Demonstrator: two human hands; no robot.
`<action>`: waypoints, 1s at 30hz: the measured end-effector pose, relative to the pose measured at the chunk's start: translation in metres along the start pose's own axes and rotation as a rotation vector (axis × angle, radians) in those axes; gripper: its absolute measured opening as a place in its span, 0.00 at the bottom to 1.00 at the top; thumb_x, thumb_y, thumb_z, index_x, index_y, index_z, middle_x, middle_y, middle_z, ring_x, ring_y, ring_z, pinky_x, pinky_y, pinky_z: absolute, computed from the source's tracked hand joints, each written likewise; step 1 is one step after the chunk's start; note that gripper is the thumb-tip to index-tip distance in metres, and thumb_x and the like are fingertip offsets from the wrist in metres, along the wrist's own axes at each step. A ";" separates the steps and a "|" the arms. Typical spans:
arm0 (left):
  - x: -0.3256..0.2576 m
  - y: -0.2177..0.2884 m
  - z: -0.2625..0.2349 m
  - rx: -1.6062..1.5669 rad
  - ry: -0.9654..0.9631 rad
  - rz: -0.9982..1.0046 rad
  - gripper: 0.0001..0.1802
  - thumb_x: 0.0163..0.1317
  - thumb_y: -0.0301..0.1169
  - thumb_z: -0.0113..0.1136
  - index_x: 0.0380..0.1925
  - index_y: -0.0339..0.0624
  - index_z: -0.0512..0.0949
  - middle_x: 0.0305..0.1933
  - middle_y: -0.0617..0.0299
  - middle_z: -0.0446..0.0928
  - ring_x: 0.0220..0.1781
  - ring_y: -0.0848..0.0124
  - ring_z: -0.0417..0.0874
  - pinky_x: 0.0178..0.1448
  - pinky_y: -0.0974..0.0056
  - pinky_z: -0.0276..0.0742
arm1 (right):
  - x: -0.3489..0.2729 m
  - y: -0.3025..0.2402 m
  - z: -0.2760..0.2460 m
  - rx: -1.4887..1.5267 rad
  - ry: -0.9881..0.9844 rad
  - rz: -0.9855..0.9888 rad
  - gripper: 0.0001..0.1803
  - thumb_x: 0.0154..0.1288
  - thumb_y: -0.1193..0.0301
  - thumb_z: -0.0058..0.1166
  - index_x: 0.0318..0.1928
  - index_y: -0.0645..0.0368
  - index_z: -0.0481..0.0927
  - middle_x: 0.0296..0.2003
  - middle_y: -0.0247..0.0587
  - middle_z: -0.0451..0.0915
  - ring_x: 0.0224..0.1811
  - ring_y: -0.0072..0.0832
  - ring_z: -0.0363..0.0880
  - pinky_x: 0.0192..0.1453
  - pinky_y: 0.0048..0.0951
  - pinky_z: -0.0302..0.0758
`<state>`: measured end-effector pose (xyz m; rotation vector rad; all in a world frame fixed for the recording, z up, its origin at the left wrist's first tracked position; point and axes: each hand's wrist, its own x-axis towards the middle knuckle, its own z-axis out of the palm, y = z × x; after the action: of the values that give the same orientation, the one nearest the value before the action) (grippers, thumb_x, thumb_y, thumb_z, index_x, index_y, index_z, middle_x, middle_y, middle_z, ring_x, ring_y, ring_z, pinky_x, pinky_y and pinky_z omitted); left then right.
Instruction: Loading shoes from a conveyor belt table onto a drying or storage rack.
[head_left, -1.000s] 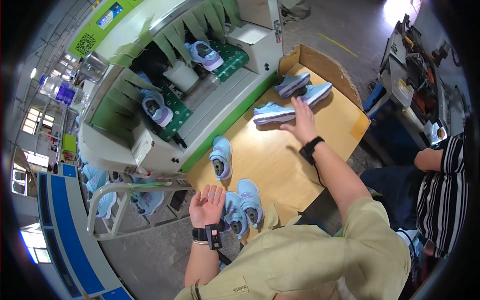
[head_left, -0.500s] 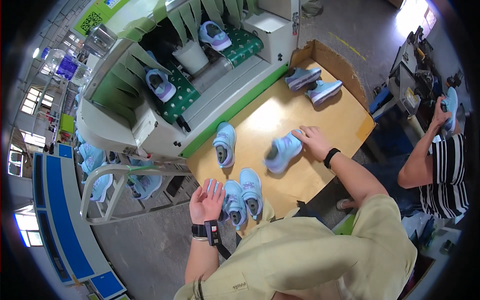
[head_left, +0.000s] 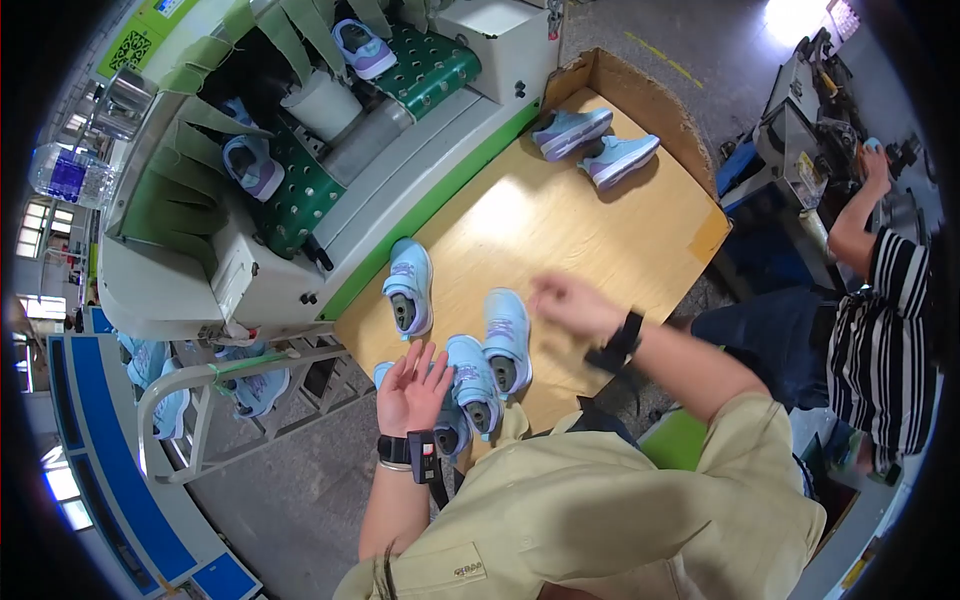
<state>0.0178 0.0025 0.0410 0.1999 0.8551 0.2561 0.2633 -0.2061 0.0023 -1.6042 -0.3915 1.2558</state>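
Light-blue sneakers with lilac soles stand on a wooden tabletop (head_left: 640, 240). Three are side by side at the near edge: the right one (head_left: 507, 335), the middle one (head_left: 473, 385), and a left one (head_left: 452, 430) partly covered by my left hand (head_left: 412, 393). That hand is open, palm up, fingers spread, holding nothing. Just right of the row, my right hand (head_left: 575, 305) is in the air above the tabletop; no shoe is in it, and motion smears its fingers. Another sneaker (head_left: 410, 288) stands alone, close to the machine. Dark inserts show in the shoe openings.
Beyond the tabletop is a machine with a green perforated conveyor (head_left: 430, 70), strip curtains and more sneakers. A cardboard barrier (head_left: 660, 105) borders the far right corner, beside two sneakers (head_left: 620, 158). A metal-framed rack (head_left: 200, 400) with shoes is at left. Someone in a striped top (head_left: 880, 350) works at right.
My right hand has set its sneaker down at the right end of the near row and let go. The view has shifted slightly. My left hand stays open, palm up.
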 end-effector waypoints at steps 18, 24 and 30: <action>-0.008 0.019 -0.025 0.020 0.120 0.045 0.23 0.67 0.35 0.50 0.60 0.39 0.69 0.66 0.52 0.67 0.66 0.52 0.70 0.68 0.47 0.66 | 0.060 0.025 -0.201 -0.464 1.270 -0.185 0.28 0.56 0.62 0.63 0.56 0.56 0.72 0.61 0.58 0.61 0.64 0.52 0.62 0.68 0.42 0.61; 0.005 0.002 -0.014 0.151 0.011 -0.007 0.24 0.69 0.35 0.48 0.63 0.39 0.67 0.67 0.52 0.67 0.66 0.52 0.69 0.68 0.48 0.67 | 0.024 0.055 -0.103 -0.563 0.673 -0.443 0.27 0.51 0.74 0.59 0.54 0.55 0.71 0.63 0.59 0.60 0.67 0.52 0.59 0.71 0.41 0.60; 0.004 -0.013 -0.004 0.157 0.053 -0.069 0.23 0.69 0.35 0.49 0.61 0.38 0.68 0.65 0.50 0.69 0.64 0.51 0.72 0.66 0.47 0.70 | -0.043 0.041 -0.003 -0.535 0.056 -0.344 0.26 0.60 0.62 0.63 0.55 0.56 0.72 0.61 0.61 0.61 0.65 0.50 0.63 0.68 0.41 0.64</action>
<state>0.0192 -0.0082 0.0321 0.3102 0.9335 0.1304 0.2357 -0.2575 -0.0098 -1.9037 -0.9859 0.8804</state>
